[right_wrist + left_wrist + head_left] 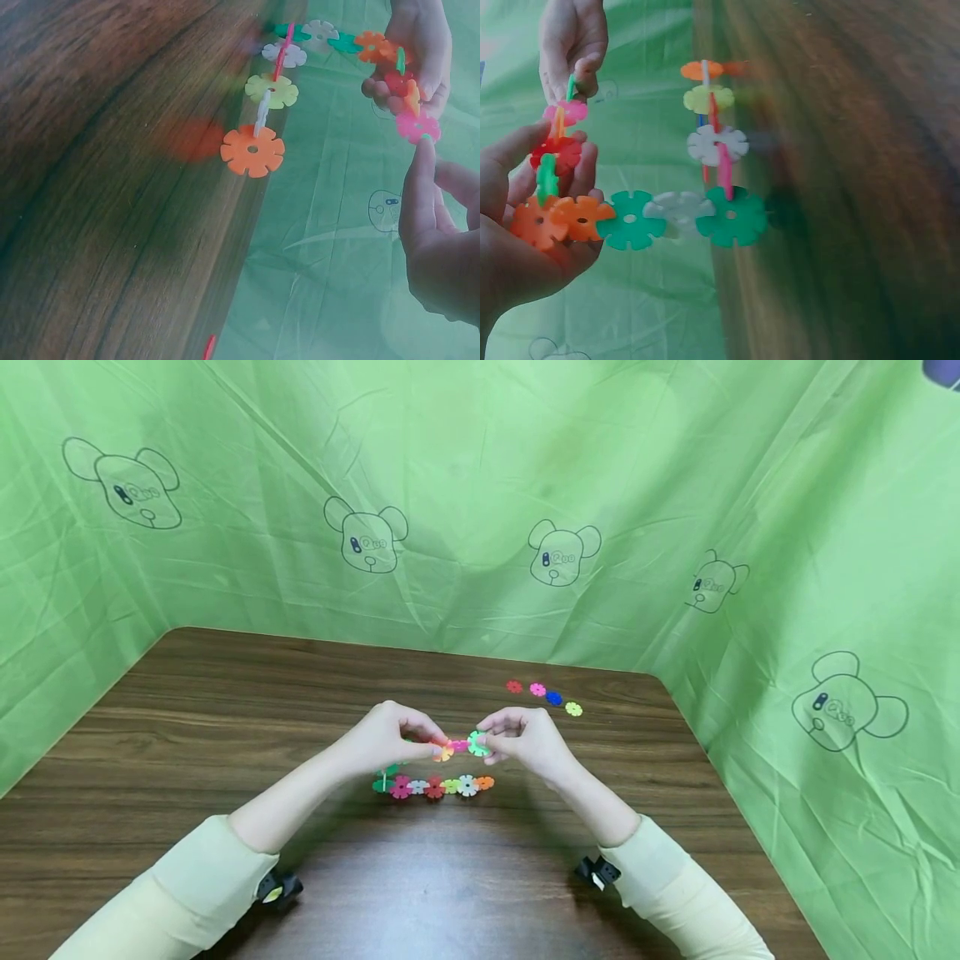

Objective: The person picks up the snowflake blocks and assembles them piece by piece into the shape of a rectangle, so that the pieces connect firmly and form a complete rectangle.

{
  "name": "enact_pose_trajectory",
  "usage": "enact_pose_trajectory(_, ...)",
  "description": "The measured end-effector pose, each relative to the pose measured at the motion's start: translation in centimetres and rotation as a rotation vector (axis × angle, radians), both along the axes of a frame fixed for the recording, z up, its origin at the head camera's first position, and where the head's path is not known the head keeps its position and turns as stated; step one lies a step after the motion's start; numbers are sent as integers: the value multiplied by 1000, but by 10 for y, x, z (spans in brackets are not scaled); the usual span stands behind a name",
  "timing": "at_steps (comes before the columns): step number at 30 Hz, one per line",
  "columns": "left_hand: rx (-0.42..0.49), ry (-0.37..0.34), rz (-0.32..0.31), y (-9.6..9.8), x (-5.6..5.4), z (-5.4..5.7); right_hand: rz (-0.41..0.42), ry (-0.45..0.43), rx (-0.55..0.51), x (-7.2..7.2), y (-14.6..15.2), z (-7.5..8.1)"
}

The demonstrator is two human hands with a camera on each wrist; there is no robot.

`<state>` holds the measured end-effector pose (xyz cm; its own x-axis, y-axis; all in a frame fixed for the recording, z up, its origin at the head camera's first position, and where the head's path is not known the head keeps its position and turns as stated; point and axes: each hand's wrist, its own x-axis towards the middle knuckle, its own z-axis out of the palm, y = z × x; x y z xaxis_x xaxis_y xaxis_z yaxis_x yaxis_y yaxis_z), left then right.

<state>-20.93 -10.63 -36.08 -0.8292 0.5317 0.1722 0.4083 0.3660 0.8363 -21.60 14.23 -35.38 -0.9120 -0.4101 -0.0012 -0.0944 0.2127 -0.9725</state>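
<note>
My left hand (390, 737) pinches the upper row of a chain of flower-shaped plastic discs between thumb and fingers, at a red disc (557, 155) and an orange one. At that row's free end, my right hand (528, 745) pinches a green disc (477, 743), seen edge-on in the left wrist view. It meets a pink disc (418, 127). From the left hand, orange, green and clear discs run down to a dark green corner disc (731, 216). The lower row, with a big red disc (435, 787), stands along the tabletop and finishes in an orange disc (253, 151).
Loose discs lie toward the back right of the brown wooden table (225, 710): a red one (513, 687), a pink one (537, 690), a blue one (554, 698) and a yellow one (573, 709). A green curtain (465, 460) with bear outlines surrounds the table's back and sides.
</note>
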Motion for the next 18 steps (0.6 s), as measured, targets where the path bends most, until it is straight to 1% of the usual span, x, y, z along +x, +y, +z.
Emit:
enact_pose_trajectory(3, -20, 8, -30, 3, -1, 5, 10, 0, -5, 1, 0, 1)
enact_pose_trajectory(7, -60, 17, -85, 7, -1, 11, 26, -11, -12, 3, -1, 2)
enact_pose_trajectory(10, -80, 28, -114, 9, -2, 15, 27, -32, -19, 4, -2, 2)
enact_pose_trajectory(13, -88, 29, -119, 10, -1, 16, 17, -62, -29, 5, -3, 0)
enact_pose_trajectory(15, -93, 20, -109, 10, -1, 18, -1, -85, -42, 5, -4, -1)
enact_pose_trajectory(18, -90, 3, -78, 10, 0, 20, -16, -95, -64, 5, -7, -2)
